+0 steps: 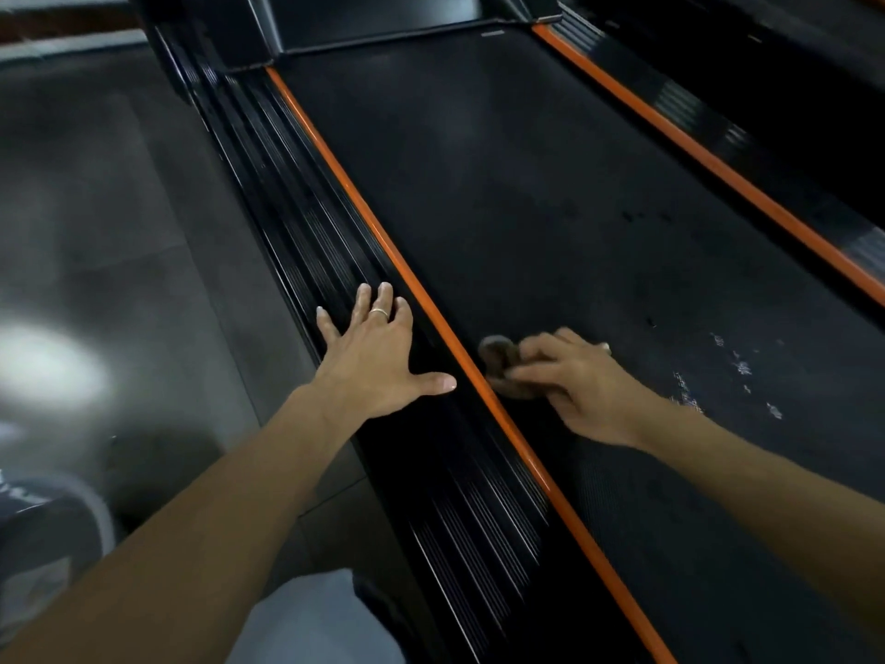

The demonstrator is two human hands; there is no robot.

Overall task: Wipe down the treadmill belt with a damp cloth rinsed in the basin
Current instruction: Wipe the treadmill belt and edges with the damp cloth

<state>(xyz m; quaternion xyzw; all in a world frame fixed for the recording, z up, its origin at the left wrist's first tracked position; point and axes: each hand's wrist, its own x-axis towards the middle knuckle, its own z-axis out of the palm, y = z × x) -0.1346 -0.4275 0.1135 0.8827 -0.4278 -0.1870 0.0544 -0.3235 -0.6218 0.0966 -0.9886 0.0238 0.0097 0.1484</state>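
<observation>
grey tiled floor [96,194] far left, with a bright glare patch on it; no basin in view. next the treadmill's black ribbed side rail [306,222], left hand [383,357] flat on it, fingers spread and straight, a ring on one finger, holding nothing, looks like a brace. then the orange edge strip [364,218] along the rail, then the black textured treadmill belt [527,184]. right hand [574,381] is on the belt just beside that strip, fingers curled over a small bunched brown cloth [498,361] and pressing it to the belt; hand is blurred, so likely mid-stroke. progress, my read: wiping is underway at the near-left edge only. whitish flecks and smears [732,371] sit on the belt right of the hand, dark spots [641,218] further up, so near-right and the upper stretch look not yet done. can't tell if the cloth is damp. second orange strip [718,160] marks the far right edge
</observation>
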